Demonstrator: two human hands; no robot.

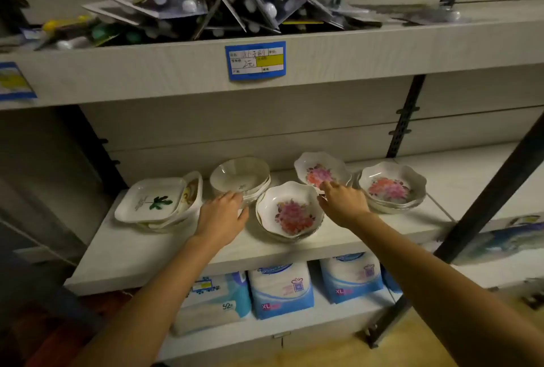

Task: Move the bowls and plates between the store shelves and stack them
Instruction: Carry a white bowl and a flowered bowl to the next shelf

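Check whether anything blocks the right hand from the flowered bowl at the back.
Nothing visible does. The right hand reaches the rear flowered bowl, fingertips at its front rim. The front flowered bowl sits left of the hand, beside its path, not across it.

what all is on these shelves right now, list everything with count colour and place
flowered bowls: three spots, white with pink flowers, middle shelf, right half
plain bowls: one stack, white, middle shelf, centre back
square plates: one stack, white with a green leaf, middle shelf, left
price labels: two, blue, front edge of top shelf
blister packs: one pile, mostly dark, top shelf
soft packs: at least three, blue and white, bottom shelf
left hand: one, fingers at the plain bowls
right hand: one, forefinger on the back flowered bowl
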